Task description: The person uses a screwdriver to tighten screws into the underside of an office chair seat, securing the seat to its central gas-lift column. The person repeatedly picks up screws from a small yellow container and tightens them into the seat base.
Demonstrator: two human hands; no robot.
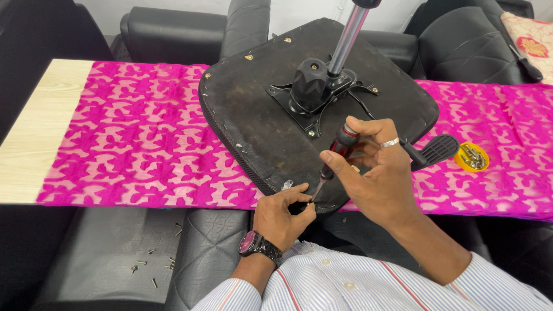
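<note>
Upturned office-chair seat (259, 115) lying underside-up at the near edge of the pink-clothed surface (132, 138), so its rim faces the worker: left hand (282, 216) pinches a small screw (311, 203) steady while right hand (380, 173) grips the screwdriver (337, 155), tip on it.

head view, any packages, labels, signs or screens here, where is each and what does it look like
No labels, signs or screens show.
Small round yellow container: on the pink patterned cloth, right of the upturned black chair seat; open top, holds metal screws.
Round wristwatch with pink dial: on the left hand's wrist; dark metal band.
</note>
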